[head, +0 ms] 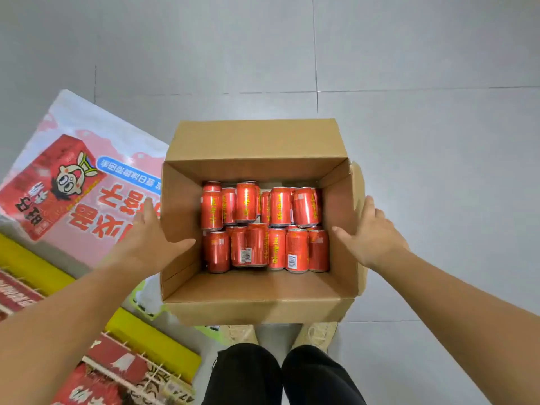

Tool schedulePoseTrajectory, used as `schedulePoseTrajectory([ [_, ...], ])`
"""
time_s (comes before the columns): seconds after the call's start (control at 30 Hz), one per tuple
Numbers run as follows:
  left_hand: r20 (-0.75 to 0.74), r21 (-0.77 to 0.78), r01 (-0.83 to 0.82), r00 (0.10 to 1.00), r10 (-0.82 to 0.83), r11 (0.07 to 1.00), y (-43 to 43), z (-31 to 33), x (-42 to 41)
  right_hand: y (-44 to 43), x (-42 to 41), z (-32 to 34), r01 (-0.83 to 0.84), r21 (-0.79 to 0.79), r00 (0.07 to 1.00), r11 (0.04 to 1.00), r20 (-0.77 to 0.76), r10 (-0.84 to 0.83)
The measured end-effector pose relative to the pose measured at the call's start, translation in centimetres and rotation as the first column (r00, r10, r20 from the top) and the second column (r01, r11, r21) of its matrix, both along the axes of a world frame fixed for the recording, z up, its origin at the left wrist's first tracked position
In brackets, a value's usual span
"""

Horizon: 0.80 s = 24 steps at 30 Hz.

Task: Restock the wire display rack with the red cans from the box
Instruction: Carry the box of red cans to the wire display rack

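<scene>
At the bottom edge are black trousers (263, 375) and beige shoes (318, 334), toes touching the box's near wall. To the lower left lies the rack (140, 372), with white wires over red printed packs and a yellow strip (152, 343) along its side.

Both bare forearms reach forward, well apart, one on each side of the box (257, 290). The left hand (149, 238) lies flat against the outside of the left wall, fingers straight and pointing away, thumb stretched over the rim. The right hand (371, 235) mirrors it on the right wall and flap, fingers straight, thumb pointing inward above the rim. Neither hand curls round anything.

The box stands on the floor (438, 112) with its flaps open. Inside, the cans (276, 248) lie on their sides in two rows, packed close together, red with yellow lettering.

Beyond the left hand, a pink and white printed bag (87, 200) lies flat, just beside the box. Grey tiles stretch beyond.
</scene>
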State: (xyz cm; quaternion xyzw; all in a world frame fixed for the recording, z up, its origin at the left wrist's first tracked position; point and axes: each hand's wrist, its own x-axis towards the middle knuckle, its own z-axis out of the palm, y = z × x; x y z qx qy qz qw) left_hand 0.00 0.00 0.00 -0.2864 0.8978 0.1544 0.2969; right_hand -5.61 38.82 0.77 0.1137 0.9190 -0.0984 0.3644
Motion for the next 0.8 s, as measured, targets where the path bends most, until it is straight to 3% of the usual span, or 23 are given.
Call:
schedulePoseTrajectory([
  [0.07,-0.035,0.048,-0.1,0.994,0.102,0.994,-0.8,-2.4,0.1,0.0,0.1,-2.6,0.1,-0.061,0.994,0.993,-0.034,-0.102],
  [0.23,-0.172,0.056,-0.127,0.976,0.135,0.99,-1.3,-6.3,0.3,0.2,0.9,-6.6,0.296,-0.192,0.941,0.936,-0.108,-0.32],
  [0.33,-0.177,-0.02,-0.113,0.978,0.108,0.993,-1.3,-7.1,-0.1,0.1,0.9,-7.4,0.307,-0.205,0.933,0.929,-0.127,-0.336],
  [0.43,-0.184,0.004,-0.125,0.975,0.123,0.992,-1.6,-6.9,-0.3,0.1,0.7,-7.2,0.279,-0.222,0.935,0.934,-0.161,-0.317],
  [0.63,-0.195,-0.01,-0.023,0.981,0.021,1.0,-1.7,-2.9,-1.4,1.4,0.6,-3.9,0.266,-0.229,0.938,0.936,-0.161,-0.306],
  [0.8,-0.19,-0.046,0.079,0.978,-0.086,0.996,-1.1,6.1,-2.6,2.8,0.5,5.2,0.268,-0.226,0.932,0.937,-0.186,-0.311],
])
